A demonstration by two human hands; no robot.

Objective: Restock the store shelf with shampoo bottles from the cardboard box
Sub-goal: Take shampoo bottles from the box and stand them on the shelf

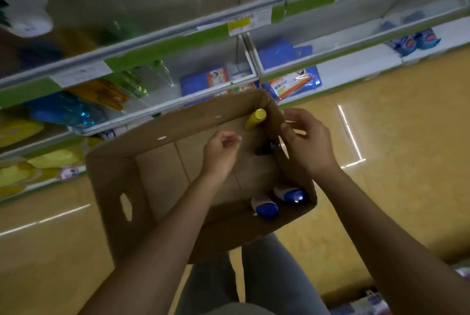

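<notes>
While the box (142, 174) sits open on the floor (381, 136) in front of the shelf (162, 47), both hands hang above its far right part and hold nothing. The left hand (221, 153) is inside the box's opening, its fingers loosely curled and pointing toward the right wall. The right hand (309, 140) is over that right wall, at the rim, its fingers also loosely bent; whether its fingertips touch the cardboard I cannot tell, since the frame is blurred there.

Four bottles show in the box. A yellow bottle (255, 119) stands in the far right corner, just beyond both hands and between them. A dark bottle (268, 148) lies against the right wall, between the left hand's fingers and the right hand's thumb, nearest of all to the hands but apart from both. Two white bottles with blue caps lie in the near right corner, below the right wrist: one (264, 206) toward the box's middle, the other (291, 193) beside it against the wall. The left half of the box floor is bare cardboard.

On the shelf behind the box, green, orange and blue bottles lie blurred on the left, with blue packets to the right.
</notes>
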